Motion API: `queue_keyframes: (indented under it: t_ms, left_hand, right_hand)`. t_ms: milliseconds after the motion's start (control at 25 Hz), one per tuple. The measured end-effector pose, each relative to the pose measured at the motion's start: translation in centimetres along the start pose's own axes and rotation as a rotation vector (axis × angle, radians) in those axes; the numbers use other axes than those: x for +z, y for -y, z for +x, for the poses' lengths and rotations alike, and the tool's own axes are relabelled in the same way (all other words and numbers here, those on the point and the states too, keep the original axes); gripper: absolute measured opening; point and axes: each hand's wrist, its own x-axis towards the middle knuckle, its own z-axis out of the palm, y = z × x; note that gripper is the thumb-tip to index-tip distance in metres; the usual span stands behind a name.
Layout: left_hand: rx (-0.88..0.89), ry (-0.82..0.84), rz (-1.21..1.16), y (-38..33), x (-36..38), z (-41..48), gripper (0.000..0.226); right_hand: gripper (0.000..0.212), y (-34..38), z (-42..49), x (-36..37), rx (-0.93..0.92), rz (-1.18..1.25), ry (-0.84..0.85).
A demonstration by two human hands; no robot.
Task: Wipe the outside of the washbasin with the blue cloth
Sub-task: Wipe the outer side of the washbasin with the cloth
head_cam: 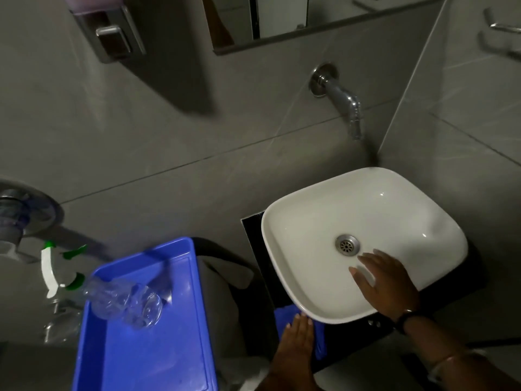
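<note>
White washbasin [324, 221] with silver drain [347, 244] on black counter [255, 249]; blue cloth [283, 320]; blue tray [169, 348] holding clear bottle [124, 301] with white-and-green trigger [50, 266]; grey tiled wall [169, 122]; chrome tap [342, 100].

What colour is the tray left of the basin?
Blue; the tray shows clearly in the head view.

tray [194, 306] left of washbasin [310, 221] | bottle [124, 301] in tray | tap [342, 100] behind washbasin (wall-mounted)

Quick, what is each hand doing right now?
Left hand: flat and open, pressing the blue cloth below the washbasin rim.
Right hand: open, resting inside the washbasin, holding nothing.
</note>
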Motion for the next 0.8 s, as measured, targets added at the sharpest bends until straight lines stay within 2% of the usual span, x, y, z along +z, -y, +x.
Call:
queue_keyframes:
  t_ms: [40,120,160,200,240,280,320,360,400,480,520,560,600,680,760,800]
  left_hand:
    - [-0.058,0.087,0.087,-1.8,1.2,-0.6,0.05]
    - [0.06,-0.039,0.34,-4.8,1.4,-3.1,0.061]
    - [0.041,-0.101,0.262,-6.7,1.6,-4.7,0.075]
    - [-0.056,-0.05,0.159,-9.1,1.5,-5.5,0.089]
    - [-0.055,-0.088,0.004,-11.3,1.3,-6.5,0.092]
    - [0.017,-0.231,-0.075,-11.8,0.4,-7.2,0.08]
    - [0.132,-0.452,-0.051,-12.0,-0.2,-7.7,0.063]
    - [0.225,-0.662,-0.027,-11.8,-0.9,-8.3,0.051]
    - [0.259,-0.771,-0.021,-11.7,-2.2,-7.7,0.05]
    - [0.155,-0.774,0.012,-12.7,-5.7,-5.3,0.069]
    - [0.059,-0.733,0.048,-13.2,-7.2,-3.4,0.079]
    - [-0.026,-0.683,0.099,-13.7,-8.2,-1.1,0.086]
    - [-0.096,-0.621,0.144,-14.2,-8.7,1.0,0.092]
    - [-0.204,-0.503,0.177,-14.4,-8.1,3.7,0.099]
    - [-0.262,-0.484,0.224,-14.0,-6.9,4.9,0.104]
    - [-0.276,-0.508,0.238,-13.6,-6.4,5.1,0.106]
  right_hand:
    - [0.047,0.4,0.0,-0.5,-0.002,0.009,-0.013]
    - [0.045,1.3,-0.9,-1.6,-0.003,0.101,-0.054]
    - [0.041,1.5,-2.0,-1.9,0.002,0.191,-0.099]
    - [0.037,1.4,-3.7,-2.0,0.012,0.281,-0.162]
    - [0.031,1.2,-6.3,-1.6,0.012,0.351,-0.22]
    - [0.026,1.3,-9.5,-0.7,-0.003,0.39,-0.252]
    - [0.024,1.7,-12.5,0.6,-0.039,0.391,-0.255]
    - [0.027,2.4,-15.1,2.0,-0.081,0.348,-0.195]
    - [0.039,3.4,-16.9,3.8,-0.13,0.274,-0.1]
    - [0.076,5.5,-18.8,6.9,-0.223,0.137,0.153]
    - [0.087,6.5,-18.6,7.9,-0.259,0.084,0.215]
    - [0.089,7.0,-17.9,8.5,-0.273,0.058,0.233]
    - [0.082,7.1,-17.1,8.9,-0.279,0.023,0.237]
    - [0.06,7.0,-16.2,9.8,-0.279,-0.025,0.339]
    - [0.066,5.0,-16.2,10.3,-0.257,-0.078,0.446]
    - [0.076,3.2,-16.3,10.2,-0.237,-0.059,0.464]
